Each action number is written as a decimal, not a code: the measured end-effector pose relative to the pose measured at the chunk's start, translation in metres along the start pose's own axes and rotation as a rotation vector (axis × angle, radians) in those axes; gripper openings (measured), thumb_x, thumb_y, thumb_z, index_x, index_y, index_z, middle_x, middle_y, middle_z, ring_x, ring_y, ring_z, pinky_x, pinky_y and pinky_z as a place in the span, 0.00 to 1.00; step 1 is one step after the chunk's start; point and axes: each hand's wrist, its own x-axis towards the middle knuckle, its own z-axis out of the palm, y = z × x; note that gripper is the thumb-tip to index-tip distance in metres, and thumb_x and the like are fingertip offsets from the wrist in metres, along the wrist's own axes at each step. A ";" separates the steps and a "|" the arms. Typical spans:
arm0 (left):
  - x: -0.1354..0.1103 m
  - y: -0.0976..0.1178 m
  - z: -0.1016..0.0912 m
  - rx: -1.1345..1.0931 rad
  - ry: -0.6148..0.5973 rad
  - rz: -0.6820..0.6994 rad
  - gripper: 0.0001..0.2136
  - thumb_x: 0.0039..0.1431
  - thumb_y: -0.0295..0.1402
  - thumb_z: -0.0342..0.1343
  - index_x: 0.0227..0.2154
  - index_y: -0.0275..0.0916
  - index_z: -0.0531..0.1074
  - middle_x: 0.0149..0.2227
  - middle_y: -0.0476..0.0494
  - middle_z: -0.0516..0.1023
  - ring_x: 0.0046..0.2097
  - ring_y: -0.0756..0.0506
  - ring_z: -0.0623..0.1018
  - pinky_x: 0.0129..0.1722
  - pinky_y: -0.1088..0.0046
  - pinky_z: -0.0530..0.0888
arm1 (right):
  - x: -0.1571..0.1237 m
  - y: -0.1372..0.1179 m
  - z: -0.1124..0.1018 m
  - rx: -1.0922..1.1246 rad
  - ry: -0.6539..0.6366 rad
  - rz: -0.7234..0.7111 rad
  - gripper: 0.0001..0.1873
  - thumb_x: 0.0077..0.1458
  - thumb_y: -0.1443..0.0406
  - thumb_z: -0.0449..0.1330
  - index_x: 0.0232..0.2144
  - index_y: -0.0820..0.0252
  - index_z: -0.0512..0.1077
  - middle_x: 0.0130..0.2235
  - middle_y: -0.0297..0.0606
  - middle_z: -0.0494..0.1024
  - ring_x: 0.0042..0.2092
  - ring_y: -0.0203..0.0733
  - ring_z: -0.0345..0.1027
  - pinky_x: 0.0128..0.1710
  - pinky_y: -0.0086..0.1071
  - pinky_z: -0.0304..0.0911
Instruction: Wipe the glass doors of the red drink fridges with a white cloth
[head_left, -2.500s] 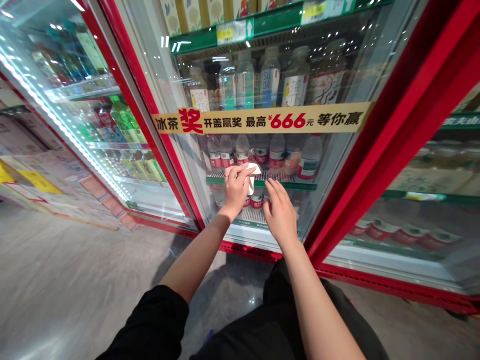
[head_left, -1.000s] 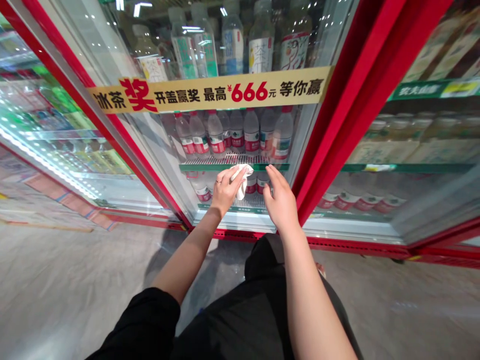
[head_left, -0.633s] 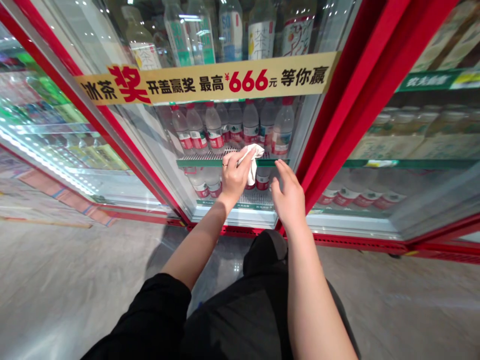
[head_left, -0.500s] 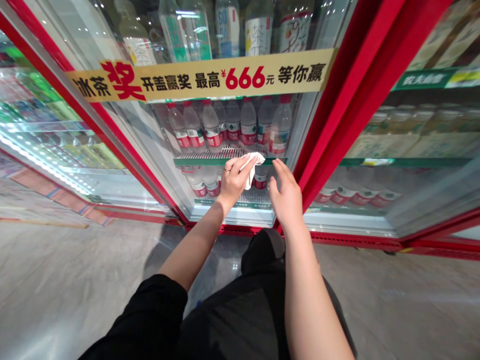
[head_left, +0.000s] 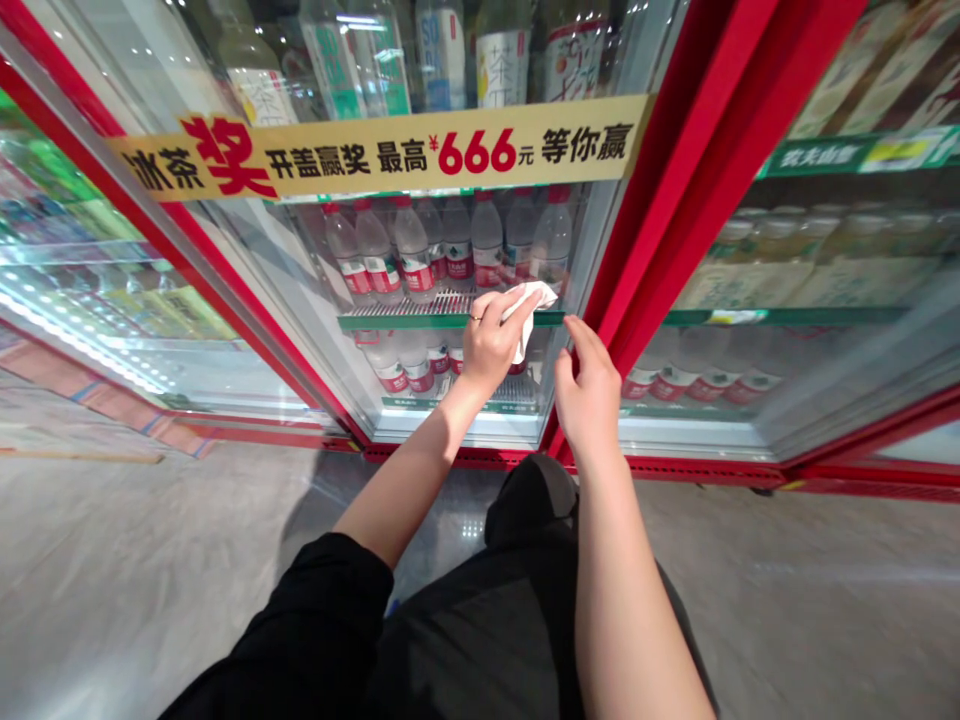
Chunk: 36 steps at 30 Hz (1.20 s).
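My left hand is closed on a small white cloth and presses it against the glass door of a red-framed drinks fridge, level with the green shelf edge. My right hand rests against the glass just right of it, near the red door frame, with its fingers stretched out and nothing in them. Behind the glass stand several water bottles with red labels.
A yellow banner with red and black writing runs across the door. Another fridge door stands to the right and one to the left. Grey floor lies below; my black-clothed knees are low in view.
My left hand has carried the cloth up and to the right across the glass. My right hand has shifted right, closer to the red frame. The view has tilted slightly.
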 end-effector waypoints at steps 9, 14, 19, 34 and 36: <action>-0.002 0.002 -0.010 -0.063 0.087 -0.152 0.16 0.79 0.36 0.50 0.58 0.49 0.82 0.55 0.39 0.81 0.59 0.41 0.78 0.65 0.56 0.74 | 0.001 0.000 -0.012 -0.025 0.040 -0.001 0.27 0.68 0.65 0.52 0.65 0.56 0.75 0.67 0.45 0.79 0.69 0.49 0.73 0.74 0.53 0.64; 0.025 0.015 0.012 -0.040 0.015 -0.023 0.17 0.80 0.36 0.48 0.61 0.51 0.79 0.57 0.42 0.81 0.59 0.43 0.78 0.66 0.60 0.74 | 0.003 0.002 -0.019 -0.015 0.070 0.023 0.28 0.67 0.66 0.52 0.65 0.56 0.74 0.67 0.46 0.79 0.69 0.51 0.72 0.75 0.55 0.63; 0.003 0.019 0.021 -0.008 -0.082 0.168 0.18 0.80 0.32 0.47 0.61 0.49 0.78 0.56 0.44 0.82 0.58 0.45 0.80 0.62 0.67 0.77 | 0.002 0.002 -0.025 -0.024 0.119 0.040 0.28 0.66 0.66 0.52 0.65 0.56 0.75 0.66 0.45 0.79 0.68 0.51 0.72 0.74 0.54 0.64; 0.021 0.040 0.039 0.009 -0.059 0.189 0.18 0.79 0.29 0.48 0.63 0.44 0.77 0.58 0.38 0.82 0.60 0.43 0.79 0.64 0.62 0.78 | -0.005 0.019 -0.027 -0.051 0.098 0.090 0.31 0.63 0.68 0.52 0.66 0.58 0.74 0.69 0.47 0.76 0.71 0.50 0.70 0.75 0.56 0.61; 0.010 0.038 0.040 0.030 -0.067 0.268 0.17 0.78 0.28 0.50 0.62 0.43 0.78 0.57 0.39 0.84 0.59 0.43 0.80 0.62 0.64 0.79 | -0.005 0.021 -0.026 -0.056 0.094 0.101 0.31 0.63 0.68 0.52 0.66 0.59 0.74 0.68 0.48 0.77 0.70 0.51 0.71 0.75 0.57 0.61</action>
